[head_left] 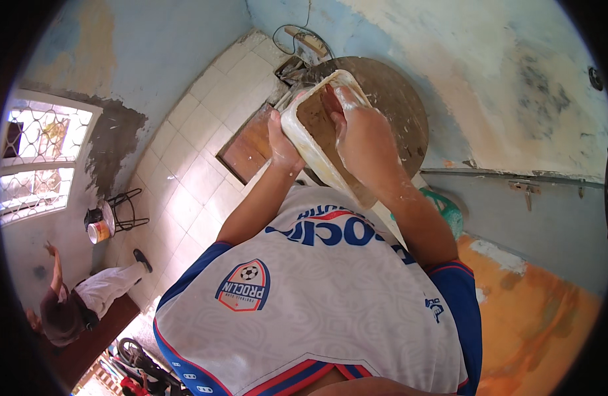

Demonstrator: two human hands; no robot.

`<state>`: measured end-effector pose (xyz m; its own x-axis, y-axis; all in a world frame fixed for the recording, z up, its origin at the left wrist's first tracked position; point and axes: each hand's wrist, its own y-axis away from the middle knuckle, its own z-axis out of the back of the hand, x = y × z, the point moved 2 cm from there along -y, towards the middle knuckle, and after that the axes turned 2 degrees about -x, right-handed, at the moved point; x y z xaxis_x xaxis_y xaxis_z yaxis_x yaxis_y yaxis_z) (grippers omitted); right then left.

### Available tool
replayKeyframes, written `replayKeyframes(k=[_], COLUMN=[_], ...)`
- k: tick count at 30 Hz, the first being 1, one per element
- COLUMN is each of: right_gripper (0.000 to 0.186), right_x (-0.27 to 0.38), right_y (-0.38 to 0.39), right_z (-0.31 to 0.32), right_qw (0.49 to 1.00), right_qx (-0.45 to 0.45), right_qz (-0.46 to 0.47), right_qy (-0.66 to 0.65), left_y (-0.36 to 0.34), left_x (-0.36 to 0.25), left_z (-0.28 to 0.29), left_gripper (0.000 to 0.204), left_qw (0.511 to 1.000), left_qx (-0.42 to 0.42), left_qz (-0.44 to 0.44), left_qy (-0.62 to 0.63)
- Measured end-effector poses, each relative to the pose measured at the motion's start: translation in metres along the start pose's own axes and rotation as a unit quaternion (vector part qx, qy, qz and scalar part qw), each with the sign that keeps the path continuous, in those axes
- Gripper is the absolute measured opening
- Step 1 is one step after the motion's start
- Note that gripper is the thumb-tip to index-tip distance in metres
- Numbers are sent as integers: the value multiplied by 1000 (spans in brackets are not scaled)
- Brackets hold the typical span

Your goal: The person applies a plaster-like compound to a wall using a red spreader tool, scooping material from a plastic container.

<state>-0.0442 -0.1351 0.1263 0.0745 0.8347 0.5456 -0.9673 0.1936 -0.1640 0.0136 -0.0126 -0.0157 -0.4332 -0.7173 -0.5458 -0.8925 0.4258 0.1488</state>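
Observation:
In front of my chest is a long rectangular tub (302, 142) with white walls smeared with whitish paste. Brown muddy-looking material (312, 113) covers its inside. My left hand (284, 146) grips the tub's left side, its thumb up along the wall and the other fingers mostly hidden. Reaching in from the right, my right hand (364, 129) is closed, with whitish smears on the skin. A dark reddish-brown piece (329, 100) shows by its fingers; its kind is unclear.
Beyond the tub stands a round brown tabletop (404, 99), with a brown wooden panel (251, 148) to its left. A green object (444, 210) lies beside my right forearm. Farther left are a black-framed stool (127, 210), a bucket (99, 231) and another person (69, 310).

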Motion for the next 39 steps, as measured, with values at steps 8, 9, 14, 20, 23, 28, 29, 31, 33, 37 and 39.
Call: replayKeyframes(k=[8, 9, 14, 20, 23, 28, 29, 31, 33, 37, 39], right_gripper=[36, 36, 44, 37, 37, 36, 36, 35, 35, 36, 37], right_x=[27, 30, 34, 23, 24, 29, 29, 29, 26, 26, 27], right_y=[3, 1, -10, -14, -13, -15, -16, -18, -21, -24, -23], right_z=[-7, -3, -4, -20, -23, -28, -29, -32, -35, -30, -28], right_qw=[997, 997, 994, 996, 997, 998, 998, 998, 998, 997, 996], right_qx=[-71, -52, -7, -34, -48, -34, -34, -29, -38, -50, -58], right_qz=[-25, -46, -81, -56, -33, -22, -22, -41, -45, -44, -40], right_qy=[-32, -13, 78, 53, 50, 47, 47, 37, 22, -28, -56], left_y=[-16, -16, -20, -24, -16, -16, -16, -21, -26, -30, -29], left_x=[-10, -11, -14, -23, -27, -30, -31, -29, -27, -23, -23], left_z=[28, 30, 32, 21, 15, 22, 23, 30, 36, 36, 34], left_gripper=[82, 82, 83, 85, 87, 88, 88, 89, 89, 90, 91], left_qw=[998, 999, 999, 999, 999, 1000, 1000, 999, 999, 998, 998], left_qx=[41, 34, 14, 44, 8, 19, 18, 26, 43, 62, 50], left_qz=[16, 16, 29, 8, 32, 19, 18, 10, 7, 3, 0], left_qy=[43, 26, 32, -15, -16, -15, -16, -18, -10, 23, 25])
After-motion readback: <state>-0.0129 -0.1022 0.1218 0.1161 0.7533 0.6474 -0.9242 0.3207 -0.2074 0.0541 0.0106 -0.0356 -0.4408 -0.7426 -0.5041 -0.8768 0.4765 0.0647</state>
